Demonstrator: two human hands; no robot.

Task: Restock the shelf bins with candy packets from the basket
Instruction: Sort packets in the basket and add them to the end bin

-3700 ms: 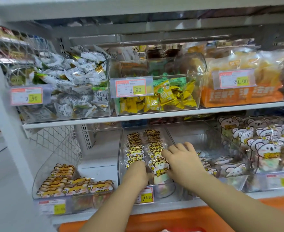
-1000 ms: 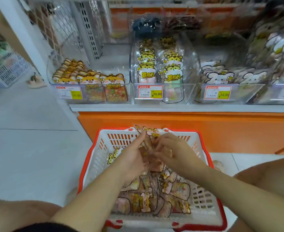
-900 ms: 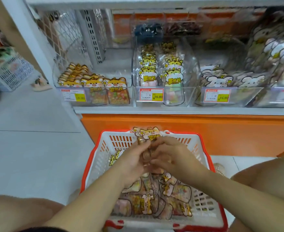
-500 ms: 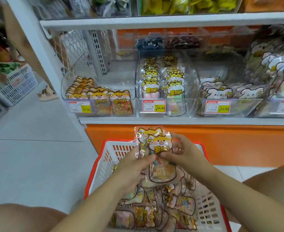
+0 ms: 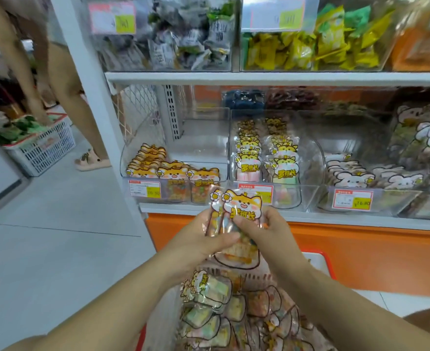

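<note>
Our left hand (image 5: 203, 239) and right hand (image 5: 267, 229) both pinch a few packets (image 5: 241, 203) upright, above the basket (image 5: 329, 264) at 6 o'clock. They seem light, soft and slippery, so we'd hold them by the sealed edges.

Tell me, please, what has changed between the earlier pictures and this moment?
Both hands left the middle bin and went down into the basket, where they gathered a few cat-face packets. The left hand and right hand now hold them, raised out of the basket to the lower shelf edge. That bin's stock looks unchanged; other packets lie in the basket.
</note>
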